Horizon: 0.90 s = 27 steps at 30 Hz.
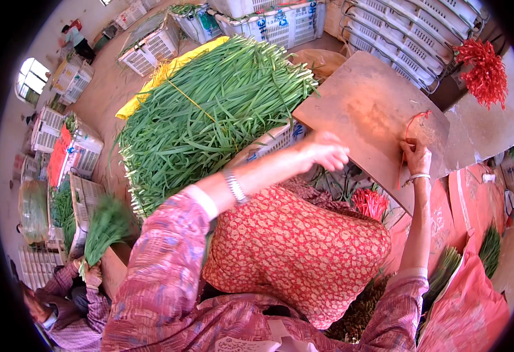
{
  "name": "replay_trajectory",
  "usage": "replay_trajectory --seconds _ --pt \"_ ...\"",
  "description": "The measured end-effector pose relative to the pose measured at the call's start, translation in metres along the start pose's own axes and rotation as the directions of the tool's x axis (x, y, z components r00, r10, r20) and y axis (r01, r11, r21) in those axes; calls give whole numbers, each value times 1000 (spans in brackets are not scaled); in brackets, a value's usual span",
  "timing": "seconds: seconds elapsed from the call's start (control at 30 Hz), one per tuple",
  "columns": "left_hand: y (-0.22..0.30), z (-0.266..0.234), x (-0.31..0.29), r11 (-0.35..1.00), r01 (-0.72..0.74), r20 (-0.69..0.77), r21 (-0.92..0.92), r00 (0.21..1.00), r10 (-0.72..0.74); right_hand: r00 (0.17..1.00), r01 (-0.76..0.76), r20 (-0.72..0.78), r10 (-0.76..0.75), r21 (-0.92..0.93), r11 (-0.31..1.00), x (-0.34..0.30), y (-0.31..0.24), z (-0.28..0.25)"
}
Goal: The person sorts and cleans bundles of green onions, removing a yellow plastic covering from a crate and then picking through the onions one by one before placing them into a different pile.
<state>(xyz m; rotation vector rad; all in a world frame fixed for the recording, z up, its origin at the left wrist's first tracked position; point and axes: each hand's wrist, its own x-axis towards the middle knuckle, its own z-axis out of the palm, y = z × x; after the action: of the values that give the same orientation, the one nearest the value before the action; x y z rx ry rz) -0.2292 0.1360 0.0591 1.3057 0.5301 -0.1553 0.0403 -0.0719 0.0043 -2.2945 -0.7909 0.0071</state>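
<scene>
Our left hand (327, 151) is out over the lap, just off the tabletop's near edge; its forearm comes in from lower left, elbow bent, metal watch (235, 186) at the wrist. Fingers loosely curled and motion-blurred, so we can't tell if it grips anything. Our right hand (416, 155) reaches up from lower right, forearm near vertical, bracelet (419, 176) at the wrist, thumb and fingers pinched narrow on a thin red tie.

Surroundings, big to small: large hall, light walls, brown floor (107, 73), white crates along the left and far side. Ahead of us, a big pile of long green stalks (210, 111), yellow sheet (126, 105) along its far left edge. Red patterned cloth (292, 246) over our lap. Brown tabletop (350, 100) at an angle ahead right, some scuffs, grey slab (497, 132) beside it, stacked white crates (397, 41) behind. Co-worker (72, 320) at lower left, both hands on a blurred green bunch (107, 229). Red tie bundle (484, 73) at upper right, another red bundle (370, 203) below the tabletop, near the lap. Smallest: the red tie (409, 126), over the tabletop's right part, curving up beyond our fingers.
</scene>
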Motion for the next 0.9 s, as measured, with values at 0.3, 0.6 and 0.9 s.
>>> replay_trajectory --seconds 0.3,0.6,0.9 --pt "32 -173 28 187 330 -376 925 727 574 967 255 5 -255 -103 962 -1 -101 -17" --pt "36 -156 50 53 575 -530 817 710 465 894 418 133 -427 91 904 10 -183 41" --pt "46 -162 35 200 500 -528 843 692 492 857 457 156 -490 208 865 23 -205 68"
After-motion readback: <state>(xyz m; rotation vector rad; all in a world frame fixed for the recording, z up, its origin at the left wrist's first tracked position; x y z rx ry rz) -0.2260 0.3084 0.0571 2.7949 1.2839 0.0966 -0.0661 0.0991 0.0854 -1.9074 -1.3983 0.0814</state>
